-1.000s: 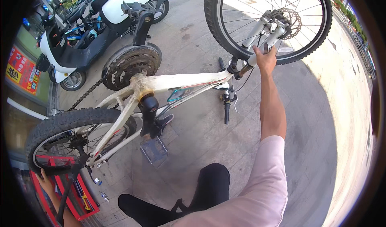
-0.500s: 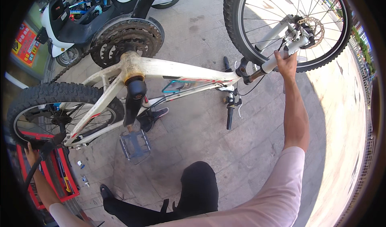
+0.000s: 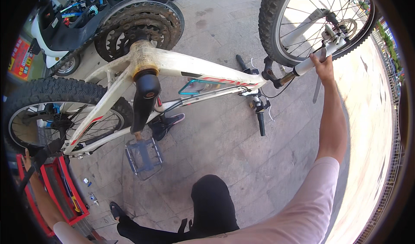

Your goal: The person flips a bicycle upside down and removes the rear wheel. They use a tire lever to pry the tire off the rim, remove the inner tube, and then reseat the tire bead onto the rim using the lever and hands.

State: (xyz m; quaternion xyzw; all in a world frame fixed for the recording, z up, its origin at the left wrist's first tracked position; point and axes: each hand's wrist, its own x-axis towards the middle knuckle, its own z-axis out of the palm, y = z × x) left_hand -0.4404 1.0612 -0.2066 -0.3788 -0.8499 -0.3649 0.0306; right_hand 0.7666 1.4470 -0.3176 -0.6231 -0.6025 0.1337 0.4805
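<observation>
A white mountain bike, its frame (image 3: pixel 203 66) dirty around the crank, stands upside down before me with its handlebar (image 3: pixel 259 108) low at the ground. My right hand (image 3: pixel 323 69) is closed round the lower fork leg (image 3: pixel 304 66), beside the front wheel (image 3: pixel 275 32) and its brake disc. At the far left, my left hand (image 3: pixel 27 161) is at the lower edge of the rear wheel (image 3: pixel 39 88); a black strap-like part partly covers it, and its fingers look curled on the tyre. Between them are the chainrings (image 3: pixel 170 25), black crank arm (image 3: pixel 142 110) and pedal (image 3: pixel 145 155).
An open red toolbox (image 3: pixel 78 220) with tools lies under the rear wheel, small parts (image 3: pixel 93 198) on the paving beside it. A dark shoe (image 3: pixel 161 129) shows behind the pedal. White scooters (image 3: pixel 43 41) stand at the back left. My knee (image 3: pixel 212 196) is in front.
The front wheel, fork and handlebar have shifted to the right, my right hand moving with the fork leg. My left hand stays by the rear wheel. The whole view has shifted a little.
</observation>
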